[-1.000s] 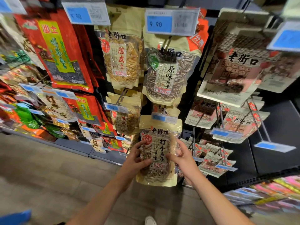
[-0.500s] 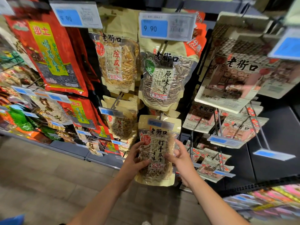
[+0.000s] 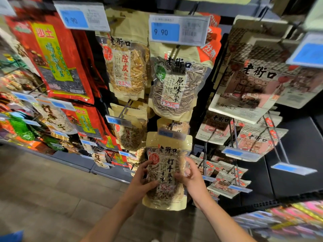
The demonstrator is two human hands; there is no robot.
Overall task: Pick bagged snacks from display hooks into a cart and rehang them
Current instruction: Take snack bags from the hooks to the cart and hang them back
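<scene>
A shop aisle with a grey plank floor (image 3: 43,189) is seen from above, facing a dark rack (image 3: 297,154) hung with rows of snack bags. Nearest, two bare forearms reach up from the bottom edge. A tan seed bag (image 3: 167,172) with a clear window is held between the two hands, low in the middle of the view. The left hand (image 3: 141,180) is curled round the bag's left edge, thumb laid across the front and fingers tucked behind. The right hand (image 3: 190,175) is curled round the right edge in the same way, thumb on the front. The bag's top is raised to a small blue price tag (image 3: 172,134) at the end of a hook; whether the bag is threaded onto the hook cannot be told. Just behind it another tan bag (image 3: 174,124) is seen hanging. At the lower right corner a blurred strip of pink and yellow packets (image 3: 288,222) is seen. To the right of the held bag, pale bags with pink pictures (image 3: 225,179) are hung in lower rows. Farther up, a striped-seed bag (image 3: 174,88) is hung under a tag marked 9.90 (image 3: 178,30), with a bag of pale seeds (image 3: 127,67) beside it on the left under a second such tag (image 3: 82,16). Large red bags (image 3: 52,56) are hung at upper left, and a large pale bag (image 3: 250,70) is tilted forward at upper right.
</scene>
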